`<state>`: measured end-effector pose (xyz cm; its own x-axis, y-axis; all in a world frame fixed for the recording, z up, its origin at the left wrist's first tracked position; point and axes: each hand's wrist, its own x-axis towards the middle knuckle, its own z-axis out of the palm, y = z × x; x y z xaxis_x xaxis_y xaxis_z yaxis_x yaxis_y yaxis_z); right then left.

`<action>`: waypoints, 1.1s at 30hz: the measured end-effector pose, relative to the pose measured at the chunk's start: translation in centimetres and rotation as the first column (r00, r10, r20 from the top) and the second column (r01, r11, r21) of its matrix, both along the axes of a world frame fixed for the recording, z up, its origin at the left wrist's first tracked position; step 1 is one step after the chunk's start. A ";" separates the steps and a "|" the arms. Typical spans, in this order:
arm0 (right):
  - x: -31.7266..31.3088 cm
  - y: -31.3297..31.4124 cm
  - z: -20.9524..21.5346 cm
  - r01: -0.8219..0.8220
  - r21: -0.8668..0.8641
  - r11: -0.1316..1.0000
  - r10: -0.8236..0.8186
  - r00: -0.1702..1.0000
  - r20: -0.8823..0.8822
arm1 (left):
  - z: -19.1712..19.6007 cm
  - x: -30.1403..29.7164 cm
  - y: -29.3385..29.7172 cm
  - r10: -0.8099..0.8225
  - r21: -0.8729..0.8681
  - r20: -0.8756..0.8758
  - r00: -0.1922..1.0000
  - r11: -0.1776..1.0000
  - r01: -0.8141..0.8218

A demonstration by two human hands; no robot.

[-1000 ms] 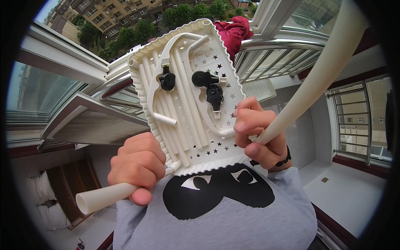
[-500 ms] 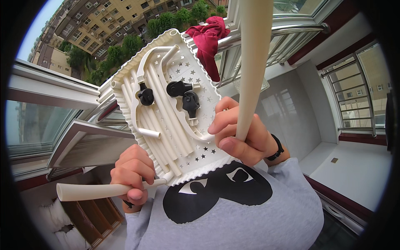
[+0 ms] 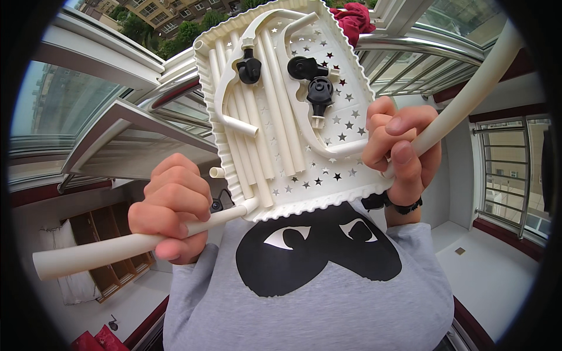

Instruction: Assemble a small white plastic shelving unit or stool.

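Observation:
A cream plastic tray [image 3: 328,175] with star-shaped holes is tilted up against my chest. Several cream tubes [image 3: 275,128] and three black caster wheels [image 3: 319,90] lie in it. My left hand [image 3: 172,207] is closed around a straight cream tube [image 3: 111,250] that runs from the tray's lower edge out to the left. My right hand [image 3: 395,152] grips a long curved cream tube [image 3: 471,96] that rises to the upper right, beside the tray's right rim. Below the tray is my grey shirt with a black heart shape [image 3: 319,251].
Open window frames [image 3: 123,126] stand on the left and a metal railing [image 3: 421,55] behind the tray. A red cloth [image 3: 354,17] hangs at the top. A wooden shelf [image 3: 93,251] is at lower left, and pale floor [image 3: 492,275] at lower right.
The tube in my right hand has swung from upright to leaning up and to the right. The tray has come nearer and fills more of the view. My left hand keeps its tube.

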<state>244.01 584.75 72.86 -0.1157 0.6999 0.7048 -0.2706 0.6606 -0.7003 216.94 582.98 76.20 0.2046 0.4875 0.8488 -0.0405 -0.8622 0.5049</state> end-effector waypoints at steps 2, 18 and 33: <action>-0.1 0.3 -0.2 -0.003 0.069 0.998 0.002 1.000 0.020 | -0.3 -0.2 -0.7 0.042 0.028 0.000 0.999 0.999 -0.042; -0.4 -0.7 0.1 0.092 -0.075 0.993 -0.105 0.976 -0.190 | 1.7 0.5 -1.7 0.145 -0.024 0.135 0.980 0.989 -0.144; -0.6 -0.4 -0.5 0.111 -0.035 0.993 -0.116 0.960 -0.253 | -2.1 -2.1 -1.1 0.198 0.011 -0.099 0.975 0.980 -0.198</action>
